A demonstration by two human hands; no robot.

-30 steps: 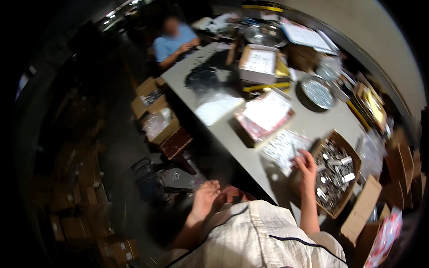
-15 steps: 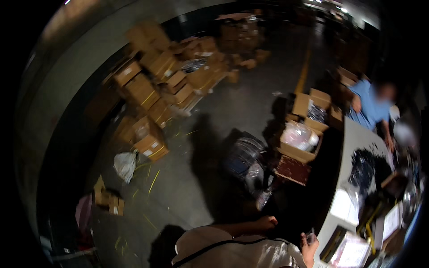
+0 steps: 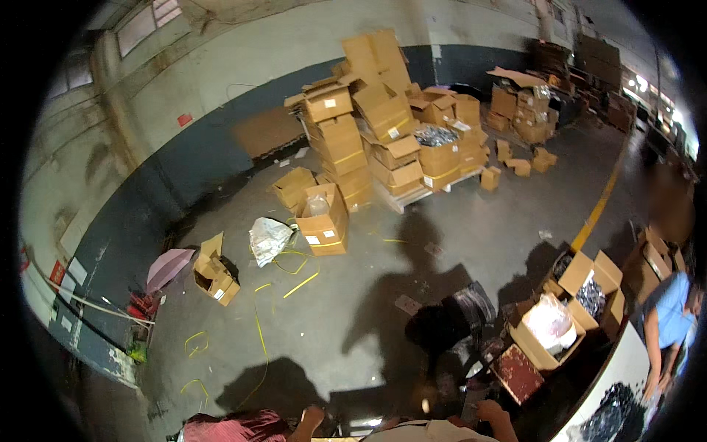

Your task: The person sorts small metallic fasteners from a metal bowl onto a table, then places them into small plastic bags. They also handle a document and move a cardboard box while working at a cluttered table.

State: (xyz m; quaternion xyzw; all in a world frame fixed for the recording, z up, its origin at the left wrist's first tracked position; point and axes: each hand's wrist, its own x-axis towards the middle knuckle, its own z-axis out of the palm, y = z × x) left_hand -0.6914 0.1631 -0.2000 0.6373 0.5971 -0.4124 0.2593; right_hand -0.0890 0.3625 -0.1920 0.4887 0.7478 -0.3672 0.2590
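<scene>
My right hand (image 3: 487, 411) is at the lower edge, right of my beige shirt (image 3: 434, 433). Its fingers are closed at a small greyish piece (image 3: 469, 407) too dim to name. Of my left hand (image 3: 425, 406) only a bright skin-toned tip seems to show above the shirt, so its grip is hidden. Further left, another bare fist (image 3: 313, 416) rises beside a red striped sleeve (image 3: 239, 427); it looks like a co-worker's. Past my right hand stand a dark red box (image 3: 517, 374) and an open carton (image 3: 532, 342) holding a clear plastic bag (image 3: 551, 320).
Stacked cartons (image 3: 342, 158) line the far wall. A white sack (image 3: 270, 239), yellow straps (image 3: 302, 285) and a pink umbrella (image 3: 168, 269) lie at left. A dark bundle (image 3: 449, 320) sits ahead. At right, a person in blue (image 3: 669, 313) reaches over a pale table (image 3: 618, 361).
The view has swung left and up, bringing the wall and the red striped sleeve into sight. My hands now sit lower in the picture, and much of the table has left it.
</scene>
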